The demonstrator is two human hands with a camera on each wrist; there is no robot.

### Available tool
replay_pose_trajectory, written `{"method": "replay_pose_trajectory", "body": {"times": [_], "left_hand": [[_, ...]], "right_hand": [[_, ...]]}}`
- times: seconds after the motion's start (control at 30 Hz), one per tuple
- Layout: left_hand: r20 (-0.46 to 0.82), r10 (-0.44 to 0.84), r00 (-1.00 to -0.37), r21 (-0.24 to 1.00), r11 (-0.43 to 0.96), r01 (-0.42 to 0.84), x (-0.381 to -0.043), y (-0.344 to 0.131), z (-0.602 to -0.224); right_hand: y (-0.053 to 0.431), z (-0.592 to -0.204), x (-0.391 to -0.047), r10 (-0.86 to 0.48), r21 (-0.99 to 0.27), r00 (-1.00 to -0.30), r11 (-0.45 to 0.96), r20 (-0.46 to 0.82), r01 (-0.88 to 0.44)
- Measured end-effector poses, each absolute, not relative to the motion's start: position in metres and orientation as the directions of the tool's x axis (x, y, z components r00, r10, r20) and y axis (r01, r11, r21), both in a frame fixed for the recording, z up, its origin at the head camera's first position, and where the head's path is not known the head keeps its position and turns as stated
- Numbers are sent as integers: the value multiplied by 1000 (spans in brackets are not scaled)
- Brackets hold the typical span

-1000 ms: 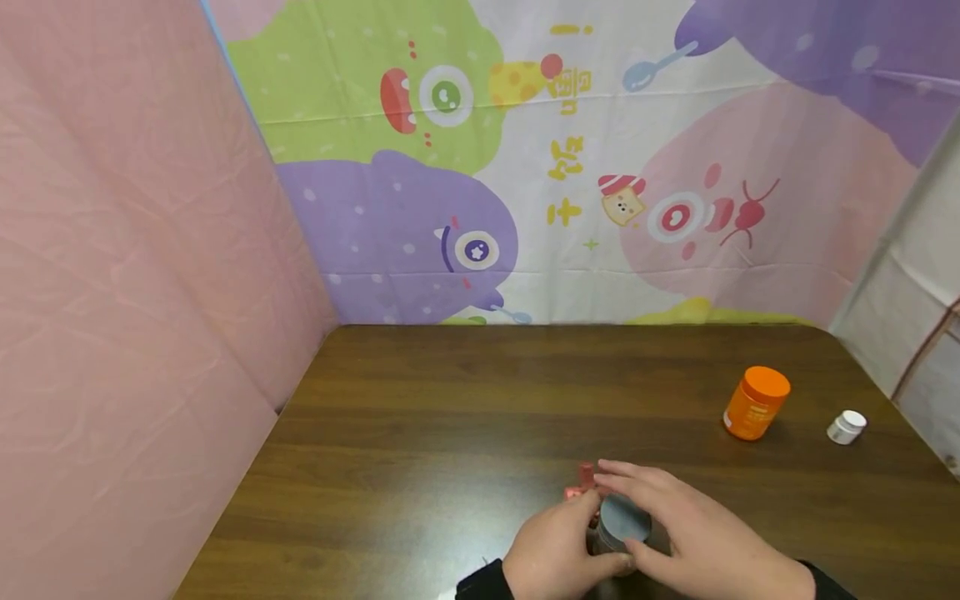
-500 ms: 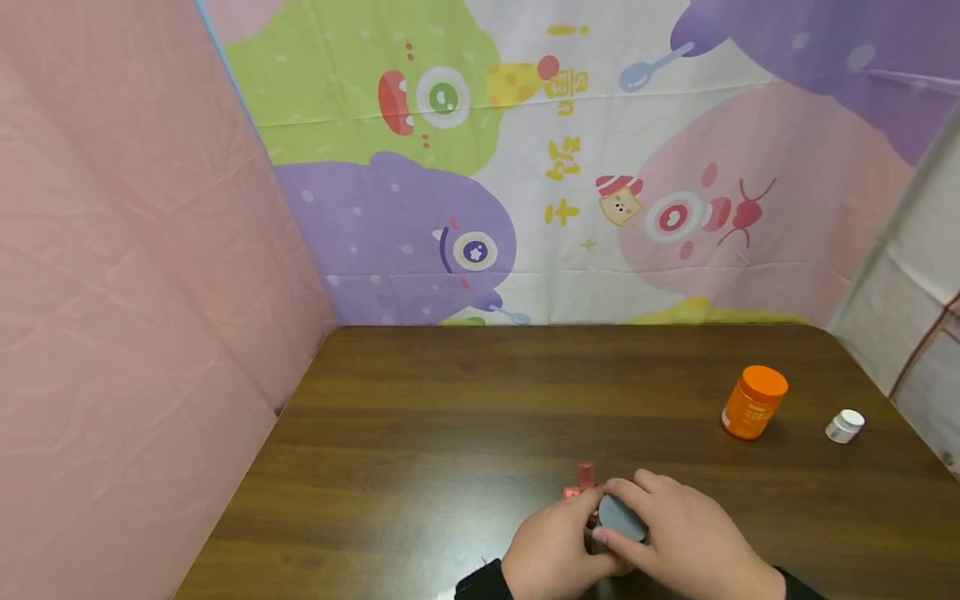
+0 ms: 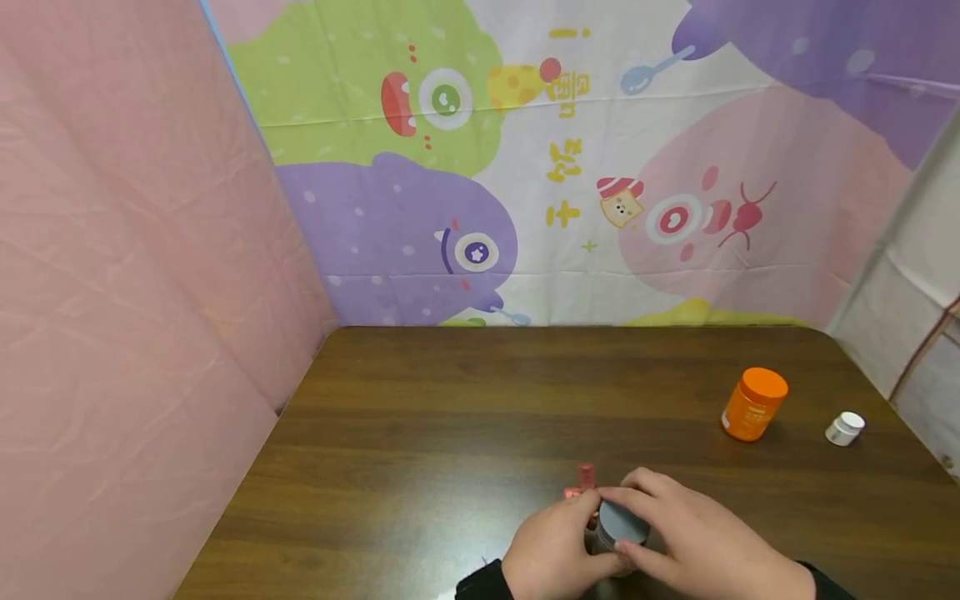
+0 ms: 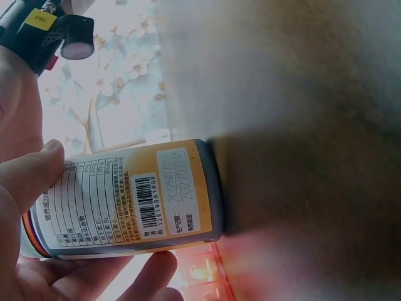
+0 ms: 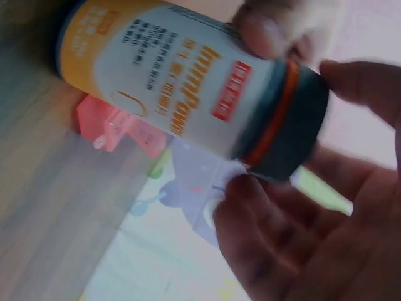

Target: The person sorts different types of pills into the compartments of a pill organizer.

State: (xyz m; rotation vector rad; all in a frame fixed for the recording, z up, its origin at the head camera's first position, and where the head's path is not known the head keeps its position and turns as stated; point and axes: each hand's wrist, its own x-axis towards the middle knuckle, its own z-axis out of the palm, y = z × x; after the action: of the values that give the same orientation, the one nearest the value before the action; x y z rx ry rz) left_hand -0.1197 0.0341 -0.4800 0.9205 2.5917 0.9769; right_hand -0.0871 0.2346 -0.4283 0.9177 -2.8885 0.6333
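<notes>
A person's left hand (image 3: 551, 546) is wrapped around the body of a labelled bottle (image 4: 131, 200), thumb on one side and fingers on the other, near the front of a dark wooden worktop (image 3: 420, 400). The bottle stands roughly upright, cap end up; whether its base rests fully on the wood is hard to tell. The right hand (image 3: 701, 537) is over the top, its thumb and fingertips curled around the rim of the dark cap (image 5: 297, 122), which sits on the bottle's neck. Just beyond the bottle is a red plastic item (image 3: 586, 476), partly hidden by the left hand. Farther off to the right stand an orange jar (image 3: 753, 404) and a small white pot (image 3: 845, 429), well apart from both hands.

The step in hand appears to be twisting the cap, though loosening cannot be told from tightening. The next move seems to call for a firm left hold, so the body does not spin, and an even turn from the right fingertips without tipping the bottle
</notes>
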Motion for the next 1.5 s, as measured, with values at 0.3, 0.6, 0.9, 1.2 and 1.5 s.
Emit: {"method": "replay_pose_trajectory", "body": {"times": [0.3,0.6,0.9,1.2,1.5], "left_hand": [[68,635,-769,669,543,508,-118,35,-482],[11,627,-779,655,584,480,-119,34,-475],[35,631,-775,650,575,497,-120,37,-476],[41,621,-783,632,591,502,-121,37,-479],[31,617,-786,617,607,501,-120,35,-478]], "right_hand": [[222,-433,-87,-346,-328,-929,869,134,-371],[241,-422,-88,-682,-307,-713,652,162,-694],[228,-430,-91,-404,-338,-897,831,178,-441],[232,-430,-86,-467,-349,-869,797,164,-494],[236,-424,-90,-612,-341,-777,705,149,-621]]}}
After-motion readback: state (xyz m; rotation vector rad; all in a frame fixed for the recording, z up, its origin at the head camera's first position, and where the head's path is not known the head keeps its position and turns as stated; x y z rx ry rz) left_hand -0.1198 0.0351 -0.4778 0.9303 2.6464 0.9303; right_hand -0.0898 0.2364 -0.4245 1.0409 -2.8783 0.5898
